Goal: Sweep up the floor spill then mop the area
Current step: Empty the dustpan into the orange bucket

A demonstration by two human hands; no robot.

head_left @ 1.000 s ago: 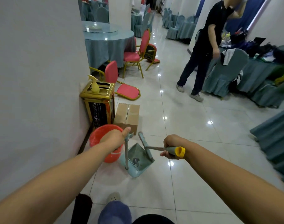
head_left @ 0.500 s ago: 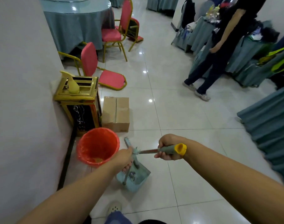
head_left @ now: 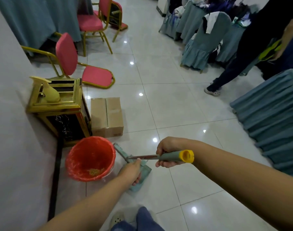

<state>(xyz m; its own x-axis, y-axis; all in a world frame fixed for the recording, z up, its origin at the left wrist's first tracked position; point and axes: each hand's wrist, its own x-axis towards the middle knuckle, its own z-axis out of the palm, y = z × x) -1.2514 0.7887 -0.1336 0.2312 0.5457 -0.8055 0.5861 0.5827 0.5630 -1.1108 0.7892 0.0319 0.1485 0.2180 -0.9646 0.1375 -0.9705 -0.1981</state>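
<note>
- My right hand [head_left: 167, 152] is wrapped round the grey-green handle [head_left: 172, 156] with the yellow end cap. The fingers are curled underneath and the thumb lies over the top in a full clasp.
- My left hand [head_left: 130, 171] is down at seven o'clock from the right one, on the teal dustpan [head_left: 145, 171]. The fingers are curled round its near side and the thumb points up toward the dark shaft. My own knuckles hide which part they close on, so I cannot tell.
- The dustpan sits low over the floor [head_left: 175, 105], tilted, just beside the red lined bucket [head_left: 92, 147], which is at nine o'clock from the pan. I cannot tell whether the two touch.
- Yellowish crumbs [head_left: 95, 171] lie in the bottom of the bucket — to my eye the swept-up spill, already tipped in.
- The tiles around me look glossy, with no scatter that I can make out, so I judge the sweeping done or nearly done.
- The mopping is all left to do, since no mop shows anywhere in view. The pan and its handle need setting down first.
- A cardboard box [head_left: 106, 114] sits at twelve o'clock from the bucket and a gold-framed bin [head_left: 54, 108] at eleven, against the wall.
- Another person [head_left: 230, 75] stands well apart at two o'clock — worth minding once the floor is wet.
</note>
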